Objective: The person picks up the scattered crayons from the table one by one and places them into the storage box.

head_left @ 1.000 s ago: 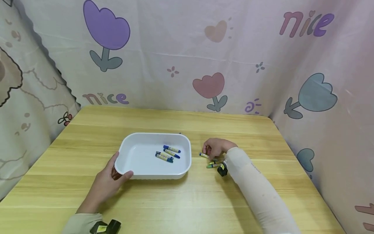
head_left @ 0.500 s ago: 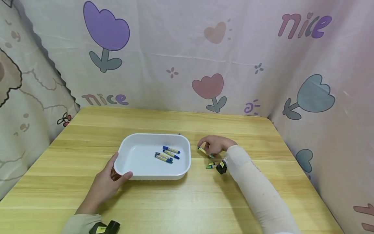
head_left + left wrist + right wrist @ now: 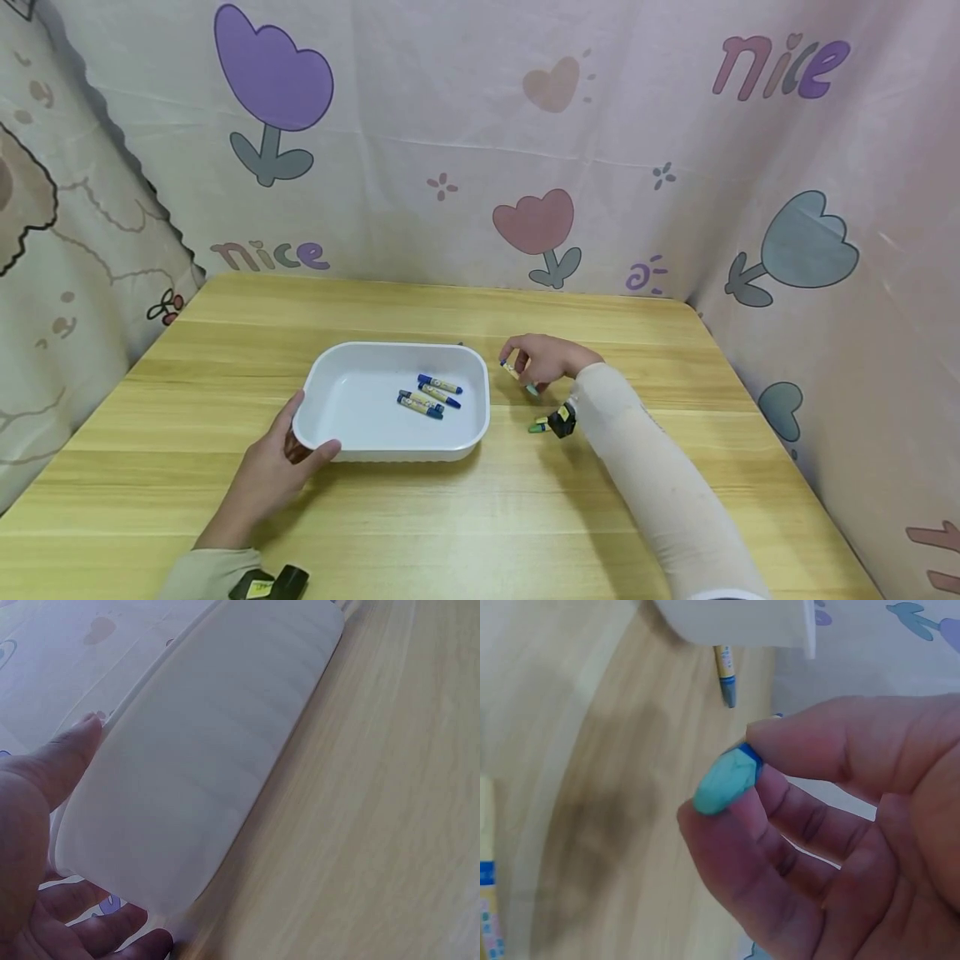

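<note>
My left hand (image 3: pixel 281 467) grips the near left corner of a white plastic tray (image 3: pixel 352 454), thumb at the rim and fingers around the end wall. The left wrist view shows that hand (image 3: pixel 52 825) against the tray's long side (image 3: pixel 195 750). Inside lie several paper-wrapped crayons (image 3: pixel 431 396) with blue and dark teal tips. To the right of the tray, my right hand (image 3: pixel 551 358) is over the table and pinches a turquoise crayon (image 3: pixel 727 780) between thumb and fingertips. A green-tipped crayon (image 3: pixel 537 427) lies below that hand, partly hidden by the wrist camera.
Behind the tray another crayon (image 3: pixel 726 679) lies on the wooden table (image 3: pixel 465 533). One more crayon (image 3: pixel 487 907) shows at the left edge of the right wrist view. A patterned curtain (image 3: pixel 420 108) hangs along the table's back and sides.
My right hand has picked the turquoise crayon from the small group on the table and moved slightly up and away with it. The left hand and tray stay put.
</note>
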Motion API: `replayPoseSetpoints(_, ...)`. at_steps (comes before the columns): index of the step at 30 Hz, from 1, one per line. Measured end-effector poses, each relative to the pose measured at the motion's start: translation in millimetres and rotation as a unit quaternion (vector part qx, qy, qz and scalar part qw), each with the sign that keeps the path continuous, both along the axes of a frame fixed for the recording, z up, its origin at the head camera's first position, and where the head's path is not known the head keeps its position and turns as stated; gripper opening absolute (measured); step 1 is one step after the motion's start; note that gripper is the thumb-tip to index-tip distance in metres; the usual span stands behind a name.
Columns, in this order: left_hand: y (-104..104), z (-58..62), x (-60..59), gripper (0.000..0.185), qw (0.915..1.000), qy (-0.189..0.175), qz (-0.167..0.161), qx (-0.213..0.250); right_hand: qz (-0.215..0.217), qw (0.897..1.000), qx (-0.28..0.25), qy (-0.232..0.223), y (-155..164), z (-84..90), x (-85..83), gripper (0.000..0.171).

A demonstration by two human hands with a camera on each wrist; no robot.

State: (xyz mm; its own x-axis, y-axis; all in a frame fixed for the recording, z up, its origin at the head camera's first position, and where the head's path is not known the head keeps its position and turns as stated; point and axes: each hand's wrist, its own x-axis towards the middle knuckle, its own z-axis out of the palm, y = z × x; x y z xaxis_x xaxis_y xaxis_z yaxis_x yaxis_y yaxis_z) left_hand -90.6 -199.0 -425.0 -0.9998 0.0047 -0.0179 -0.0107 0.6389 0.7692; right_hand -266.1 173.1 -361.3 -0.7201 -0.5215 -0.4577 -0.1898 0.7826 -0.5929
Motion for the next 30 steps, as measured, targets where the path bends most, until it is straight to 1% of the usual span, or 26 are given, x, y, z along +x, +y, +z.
replayPoseSetpoints(12,-0.5,-2.2,0.5,0.096,1.0000,0.003,0.000,0.002,-0.013,1.000,-0.024,-0.007,-10.6,13.5,0.4,0.052)
replayPoseSetpoints(19,-1.2,-4.4,0.3,0.097,1.0000,0.007,-0.002,0.003,-0.005,0.999,-0.031,0.004,-16.2,21.7,1.8,0.053)
replayPoseSetpoints(25,-1.0,-3.4,0.7,0.097,0.9999,0.009,-0.002,0.006,0.001,0.999,-0.034,0.013,-22.6,28.3,2.4,0.048)
replayPoseSetpoints(30,-1.1,-2.8,0.3,0.097,1.0000,0.007,-0.002,0.007,0.010,0.999,-0.032,0.017,-28.5,32.8,2.9,0.048)
